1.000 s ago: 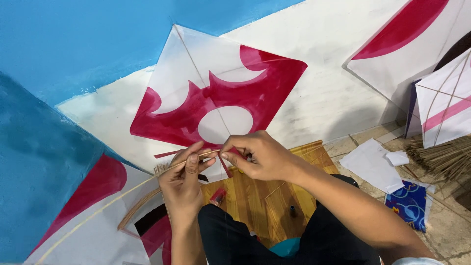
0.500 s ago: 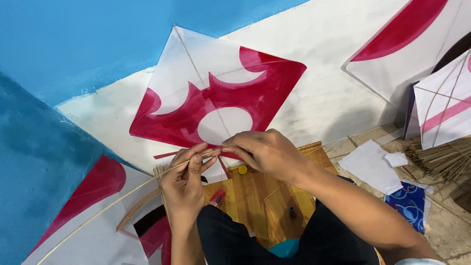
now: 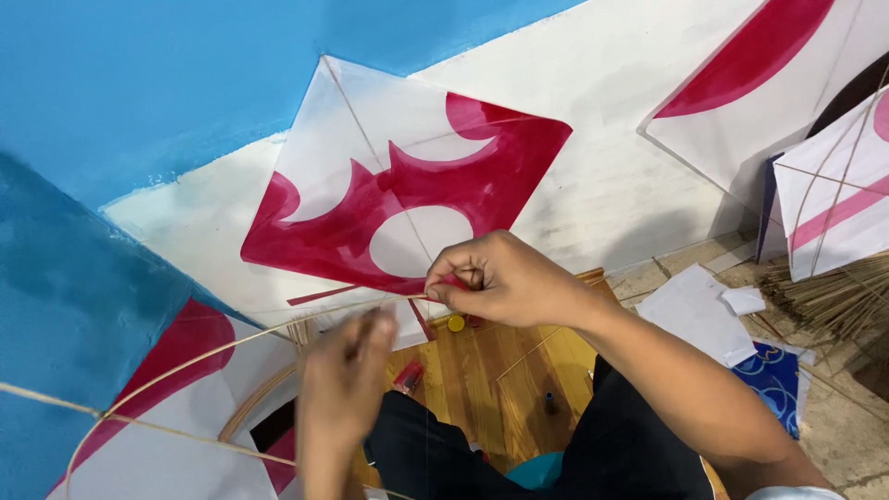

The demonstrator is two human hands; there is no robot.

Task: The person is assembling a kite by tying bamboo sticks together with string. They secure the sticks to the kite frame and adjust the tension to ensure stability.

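My right hand [image 3: 505, 278] pinches the end of a thin bent bamboo stick [image 3: 231, 344] at the lower tip of a white and crimson paper kite [image 3: 407, 185] that leans on the wall. My left hand [image 3: 347, 380], blurred, is lower and to the left, its fingers by the same stick; whether it grips it I cannot tell. The stick curves away to the lower left across another white and red kite [image 3: 176, 417].
A wooden board [image 3: 482, 370] lies over my lap with a small yellow cap [image 3: 456, 323] and a red tube [image 3: 407, 375] on it. More kites [image 3: 833, 194] lean at the right. A bundle of thin sticks [image 3: 833, 296] and white paper sheets [image 3: 694, 310] lie on the floor.
My left hand has slid down and left along the stick, away from my right hand. The stick now bows in a wider arc. My right hand stays at the kite's tip.
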